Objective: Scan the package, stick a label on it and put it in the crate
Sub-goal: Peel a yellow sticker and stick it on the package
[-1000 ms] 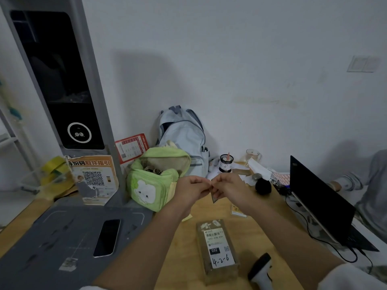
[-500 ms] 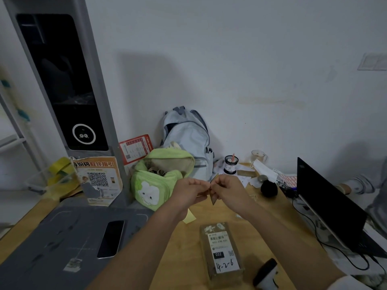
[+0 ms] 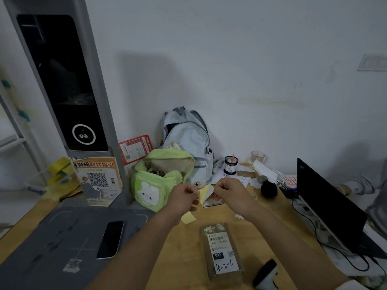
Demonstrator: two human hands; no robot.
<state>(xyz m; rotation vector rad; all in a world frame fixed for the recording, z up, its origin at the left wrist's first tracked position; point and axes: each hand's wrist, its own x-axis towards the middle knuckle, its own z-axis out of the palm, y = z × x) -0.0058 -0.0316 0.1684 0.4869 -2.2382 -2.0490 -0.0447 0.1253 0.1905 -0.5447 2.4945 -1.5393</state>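
Observation:
A long brown package (image 3: 221,252) lies on the wooden table near me, with a white shipping label marked "032" and handwritten "4-2-6" on top. Above and beyond it, my left hand (image 3: 184,198) and my right hand (image 3: 229,193) are raised close together. The left pinches a yellow backing sheet (image 3: 203,193); the right pinches a white label (image 3: 210,191) that stands partly away from the sheet. A black and white handheld scanner (image 3: 265,275) rests on the table just right of the package. No crate is in sight.
A grey scan mat (image 3: 62,237) with a phone (image 3: 110,239) lies at the left below a tall kiosk (image 3: 62,84). A green pouch (image 3: 161,178), a backpack (image 3: 188,143), a yellow scrap (image 3: 188,217), an open laptop (image 3: 330,204) with cables and another person's arm at right.
My hands have drawn slightly apart, and the white label now stands off the yellow backing sheet. The view has tilted and shifted a little; the package has not moved.

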